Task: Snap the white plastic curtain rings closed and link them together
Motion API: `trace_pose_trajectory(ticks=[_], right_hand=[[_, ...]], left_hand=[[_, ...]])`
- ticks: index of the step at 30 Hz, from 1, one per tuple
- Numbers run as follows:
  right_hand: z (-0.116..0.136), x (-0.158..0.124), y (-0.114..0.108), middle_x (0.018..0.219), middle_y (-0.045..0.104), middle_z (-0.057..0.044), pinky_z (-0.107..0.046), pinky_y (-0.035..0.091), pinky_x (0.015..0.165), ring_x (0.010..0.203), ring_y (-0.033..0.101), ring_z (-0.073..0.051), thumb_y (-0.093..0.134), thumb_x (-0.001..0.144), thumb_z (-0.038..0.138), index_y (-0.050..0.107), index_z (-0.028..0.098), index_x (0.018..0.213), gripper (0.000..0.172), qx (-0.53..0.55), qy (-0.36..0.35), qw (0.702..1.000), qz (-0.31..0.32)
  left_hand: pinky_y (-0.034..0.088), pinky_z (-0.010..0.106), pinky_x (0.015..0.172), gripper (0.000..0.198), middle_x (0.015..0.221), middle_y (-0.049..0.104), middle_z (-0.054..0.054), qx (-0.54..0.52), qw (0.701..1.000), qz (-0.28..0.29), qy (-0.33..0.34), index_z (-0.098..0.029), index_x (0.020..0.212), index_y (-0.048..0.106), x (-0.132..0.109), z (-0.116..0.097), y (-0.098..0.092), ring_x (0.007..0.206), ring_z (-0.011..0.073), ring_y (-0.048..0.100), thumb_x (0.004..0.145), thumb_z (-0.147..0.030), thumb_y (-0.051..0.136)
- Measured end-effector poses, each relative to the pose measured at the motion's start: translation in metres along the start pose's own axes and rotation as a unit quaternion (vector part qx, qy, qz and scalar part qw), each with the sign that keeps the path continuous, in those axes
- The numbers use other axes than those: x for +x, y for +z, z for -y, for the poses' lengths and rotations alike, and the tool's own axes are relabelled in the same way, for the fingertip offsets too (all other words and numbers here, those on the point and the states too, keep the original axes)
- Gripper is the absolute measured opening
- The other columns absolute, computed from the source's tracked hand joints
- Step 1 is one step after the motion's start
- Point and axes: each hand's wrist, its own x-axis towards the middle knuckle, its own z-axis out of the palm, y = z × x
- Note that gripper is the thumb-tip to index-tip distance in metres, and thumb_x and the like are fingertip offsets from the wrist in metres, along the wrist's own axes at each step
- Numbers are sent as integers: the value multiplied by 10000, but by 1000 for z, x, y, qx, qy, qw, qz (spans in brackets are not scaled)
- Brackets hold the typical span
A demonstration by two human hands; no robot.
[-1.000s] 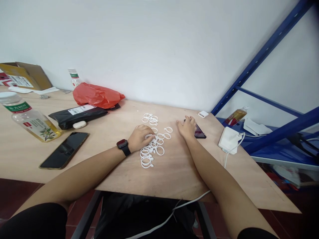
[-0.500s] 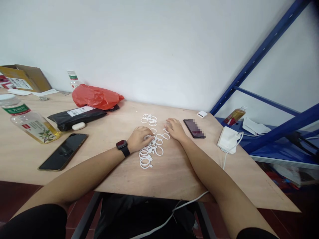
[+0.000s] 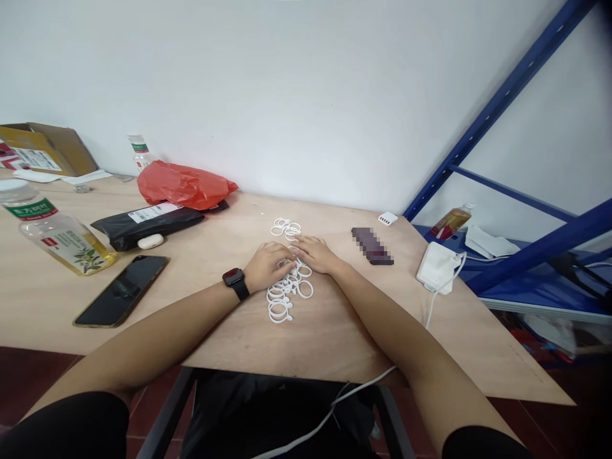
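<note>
White plastic rings (image 3: 278,311), each with a small knob, lie overlapping in a column on the wooden table. My left hand (image 3: 266,266) rests at the upper left of this column; its fingers curl in and a white ring shows between them and the thumb. Close to it on the right, my right hand (image 3: 316,253) lies flat over the top of the column, fingers stretched out and their tips near my left fingers. It covers some of the rings. Farther back is a smaller cluster of white rings (image 3: 287,227). A black watch (image 3: 234,278) is on my left wrist.
On the left are a phone (image 3: 122,292), a drink bottle (image 3: 60,236), a white earbud case (image 3: 150,241), a black parcel (image 3: 143,226) and a red bag (image 3: 186,185). To the right lie a pixelated phone (image 3: 371,245), a white charger (image 3: 436,269) with cable, and a blue rack.
My right hand has moved left, over the rings and close to my left hand. The rings that lay beside it are now nearer the column or covered. My left hand is nearly still.
</note>
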Motion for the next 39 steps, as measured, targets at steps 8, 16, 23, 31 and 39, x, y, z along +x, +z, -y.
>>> trace_pose_trajectory(ticks=[8, 16, 23, 31, 39], right_hand=[[3, -12, -3, 1135, 696, -68, -376, 368, 972, 1095, 583, -219, 403, 1019, 396, 680, 243, 1167, 349, 22, -5, 998, -65], [-10, -12, 1, 1115, 700, -71, -341, 426, 940, 1047, 601, -211, 457, 906, 121, 688, 203, 1151, 347, 61, 52, 985, -151], [-8, -10, -2, 920, 725, -46, -326, 433, 860, 906, 607, -207, 538, 856, 149, 762, 229, 933, 250, 19, 52, 995, -79], [2, -11, -1, 891, 703, -34, -296, 438, 826, 879, 614, -194, 655, 816, 236, 769, 245, 928, 160, 70, 39, 994, -78], [6, -10, 5, 848, 665, -29, -333, 412, 841, 883, 592, -203, 729, 796, 339, 751, 252, 844, 102, 97, 58, 988, -103]], left_hand=[[440, 372, 902, 168, 1000, 716, 45, 10, 1000, 7, -7, -206, 947, 684, -1, 1, -1, 959, 201, 628, 923, -339, 585], [440, 380, 919, 192, 1011, 712, 55, 9, 1000, 9, -16, -208, 952, 688, -2, 2, -1, 970, 210, 627, 927, -360, 573], [436, 411, 979, 294, 1150, 697, 64, 14, 998, 35, -43, -218, 1141, 650, -3, 6, 2, 1078, 236, 619, 943, -406, 543], [412, 420, 996, 351, 1153, 713, 56, 15, 994, 73, -78, -224, 1172, 651, -1, 2, 0, 1090, 242, 630, 963, -451, 483], [387, 424, 1005, 343, 1105, 726, 40, 15, 991, 106, -83, -253, 1135, 673, 0, -2, -4, 1056, 233, 640, 969, -465, 460]])
